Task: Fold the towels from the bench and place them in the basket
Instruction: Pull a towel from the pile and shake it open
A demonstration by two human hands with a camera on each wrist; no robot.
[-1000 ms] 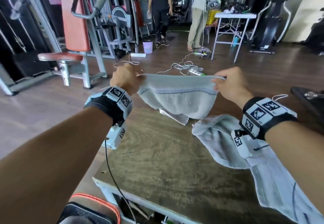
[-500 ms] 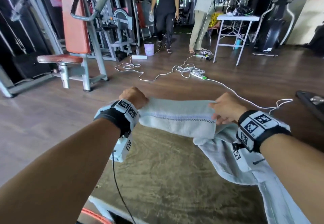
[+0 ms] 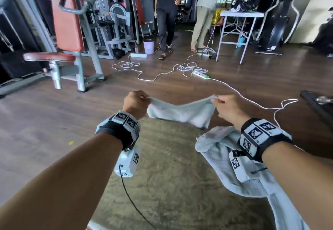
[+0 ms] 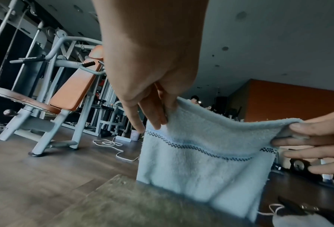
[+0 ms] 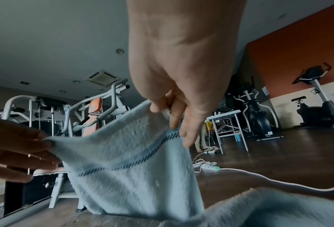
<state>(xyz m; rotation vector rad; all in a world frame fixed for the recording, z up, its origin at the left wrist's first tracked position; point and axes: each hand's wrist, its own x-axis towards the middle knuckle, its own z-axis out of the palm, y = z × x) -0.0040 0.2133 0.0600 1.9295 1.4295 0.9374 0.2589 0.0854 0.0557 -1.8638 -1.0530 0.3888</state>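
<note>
A pale blue towel (image 3: 182, 112) with a dark checked stripe (image 4: 201, 149) hangs folded over the far edge of the bench (image 3: 162, 175). My left hand (image 3: 137, 103) pinches its left top corner and my right hand (image 3: 227, 105) pinches its right top corner, so the top edge sags between them. The wrist views show the same towel (image 5: 127, 176) held by thumb and fingers of each hand (image 4: 158, 113) (image 5: 172, 110). A second pale towel (image 3: 252, 175) lies crumpled on the bench under my right forearm. No basket is in view.
Two people (image 3: 167, 13) stand beyond on the wooden floor, near a white folding table (image 3: 241, 15). White cables and a power strip (image 3: 200, 74) lie on the floor ahead. A gym machine with orange pads (image 3: 66, 22) stands at the left. A purple bin (image 3: 148, 46) sits by it.
Both hands dropped toward the bench with the towel stretched flat, then rose again and came a little closer, so the towel's top edge now sags.
</note>
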